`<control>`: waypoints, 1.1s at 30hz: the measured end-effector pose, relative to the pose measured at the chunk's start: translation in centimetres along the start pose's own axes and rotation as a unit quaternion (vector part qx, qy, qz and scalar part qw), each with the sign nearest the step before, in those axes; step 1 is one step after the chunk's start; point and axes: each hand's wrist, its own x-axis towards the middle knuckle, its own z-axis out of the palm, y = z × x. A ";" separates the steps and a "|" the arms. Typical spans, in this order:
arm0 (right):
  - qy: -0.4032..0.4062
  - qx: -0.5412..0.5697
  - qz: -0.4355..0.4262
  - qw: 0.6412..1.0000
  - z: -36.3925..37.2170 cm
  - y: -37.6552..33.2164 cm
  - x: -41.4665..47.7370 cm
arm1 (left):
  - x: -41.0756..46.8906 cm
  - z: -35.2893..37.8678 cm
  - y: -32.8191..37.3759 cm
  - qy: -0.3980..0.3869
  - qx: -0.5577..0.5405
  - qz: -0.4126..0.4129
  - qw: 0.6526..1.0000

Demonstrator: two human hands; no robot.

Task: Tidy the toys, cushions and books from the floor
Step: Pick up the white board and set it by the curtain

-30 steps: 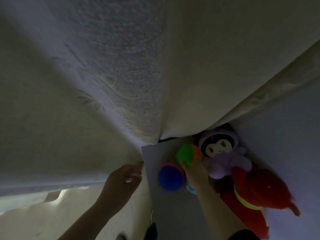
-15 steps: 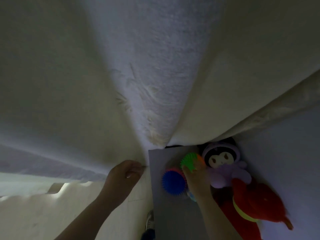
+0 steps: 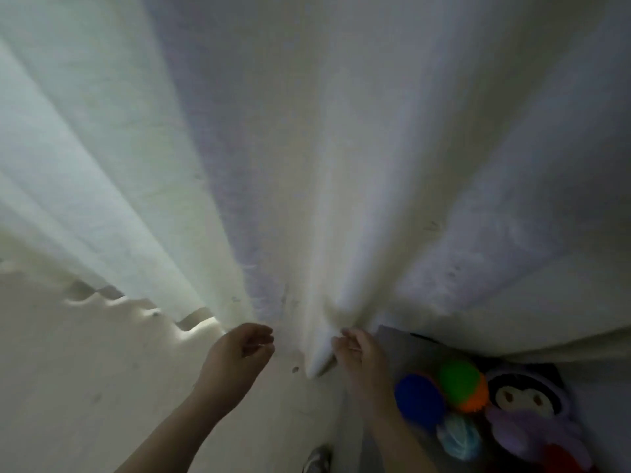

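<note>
Looking down from the head camera, the right hand (image 3: 358, 351) grasps a fold of the curtain (image 3: 307, 165). The left hand (image 3: 239, 351) is curled beside it, and whether it pinches cloth cannot be told. Near the grey surface's (image 3: 409, 353) back edge, under the curtain hem, lie three balls and two soft toys: a blue ball (image 3: 420, 401), a green-and-orange ball (image 3: 461, 384), a pale blue ball (image 3: 457, 436), a purple doll (image 3: 529, 418) and a red plush toy (image 3: 563, 459). All look light and squashy, so cupping each ball and grabbing each plush body should work.
</note>
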 end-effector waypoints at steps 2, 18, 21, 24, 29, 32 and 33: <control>-0.013 -0.006 -0.024 1.000 3.7 -2.3 -1.8 | -2.2 -3.8 -2.5 0.035 -0.018 -0.017 0.999; -0.300 -0.065 -0.197 0.931 36.5 -13.7 -24.1 | -26.5 -30.6 -24.7 0.334 -0.137 -0.133 0.923; -0.353 -0.087 -0.225 0.904 41.6 -15.0 -28.3 | -30.7 -33.4 -27.9 0.382 -0.167 -0.158 0.895; -0.398 -0.101 -0.246 0.878 46.0 -16.0 -31.5 | -33.9 -35.3 -30.6 0.427 -0.194 -0.181 0.864; -0.455 -0.136 -0.285 0.833 53.0 -17.3 -35.5 | -37.7 -38.4 -34.7 0.486 -0.222 -0.220 0.816; -0.480 -0.143 -0.304 0.810 57.2 -17.9 -37.5 | -39.4 -40.6 -37.1 0.513 -0.228 -0.239 0.793; -0.494 -0.144 -0.307 0.801 59.2 -18.3 -38.5 | -40.1 -41.8 -38.2 0.528 -0.226 -0.245 0.781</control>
